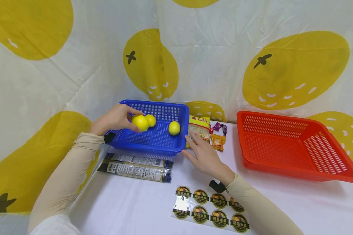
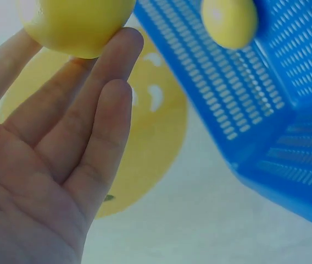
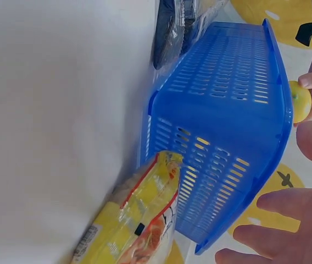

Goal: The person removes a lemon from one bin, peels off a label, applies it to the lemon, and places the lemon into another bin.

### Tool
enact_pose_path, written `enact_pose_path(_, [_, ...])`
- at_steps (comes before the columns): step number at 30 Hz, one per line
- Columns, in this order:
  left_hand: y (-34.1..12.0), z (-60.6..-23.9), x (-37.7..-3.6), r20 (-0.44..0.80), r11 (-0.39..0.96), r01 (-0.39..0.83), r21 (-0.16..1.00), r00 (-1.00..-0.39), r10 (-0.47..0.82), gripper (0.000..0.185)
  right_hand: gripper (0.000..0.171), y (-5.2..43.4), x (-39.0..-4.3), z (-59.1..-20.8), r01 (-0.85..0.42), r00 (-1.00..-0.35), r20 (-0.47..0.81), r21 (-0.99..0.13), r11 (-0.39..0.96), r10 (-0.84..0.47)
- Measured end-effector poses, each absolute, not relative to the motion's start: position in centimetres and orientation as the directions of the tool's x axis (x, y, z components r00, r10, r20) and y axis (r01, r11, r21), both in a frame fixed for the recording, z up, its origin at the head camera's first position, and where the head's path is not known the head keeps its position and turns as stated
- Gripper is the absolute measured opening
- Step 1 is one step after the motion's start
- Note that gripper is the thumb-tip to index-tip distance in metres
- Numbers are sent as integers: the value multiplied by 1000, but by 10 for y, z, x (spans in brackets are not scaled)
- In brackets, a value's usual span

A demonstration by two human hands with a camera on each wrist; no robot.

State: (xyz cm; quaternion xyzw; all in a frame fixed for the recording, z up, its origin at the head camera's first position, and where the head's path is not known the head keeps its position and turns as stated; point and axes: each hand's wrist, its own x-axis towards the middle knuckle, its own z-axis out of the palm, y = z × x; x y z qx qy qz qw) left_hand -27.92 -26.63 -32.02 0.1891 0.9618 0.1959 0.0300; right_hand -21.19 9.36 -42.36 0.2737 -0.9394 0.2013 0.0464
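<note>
My left hand [image 1: 114,118] grips a yellow lemon [image 1: 140,123] with its fingertips over the left part of the blue basket [image 1: 164,147]; the same lemon [image 2: 73,25] sits against my fingers [image 2: 115,66] in the left wrist view. Two more lemons lie in the basket, one [image 1: 150,120] just behind the held one and one [image 1: 174,128] near the right wall. My right hand [image 1: 200,153] lies open and flat on the table beside the basket's right front corner, its fingers reaching toward a yellow snack bag [image 1: 198,127]. The right wrist view shows that bag [image 3: 139,225] against the basket wall [image 3: 222,148].
A red basket [image 1: 291,148] stands at the right. Small candy packets [image 1: 218,135] lie beside the snack bag. Dark noodle packs [image 1: 136,167] lie in front of the blue basket, and a sheet of round stickers [image 1: 210,209] sits near the table's front. A yellow-spotted cloth hangs behind.
</note>
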Motion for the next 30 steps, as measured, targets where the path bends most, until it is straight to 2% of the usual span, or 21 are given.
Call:
enact_pose_path(9, [-236, -315, -250, 84, 813, 426, 397, -899, 430, 69, 70, 116, -195, -420, -495, -868, 168, -361, 791, -466])
enact_pose_path(18, [-197, -330, -232, 205, 704, 582, 407, -809, 551, 63, 70, 151, -180, -423, -453, -891, 147, -356, 818, -430])
enact_pose_path(30, [-137, -361, -211, 273, 588, 722, 365, -687, 674, 67, 73, 182, -161, -429, -407, -912, 120, -371, 835, -391])
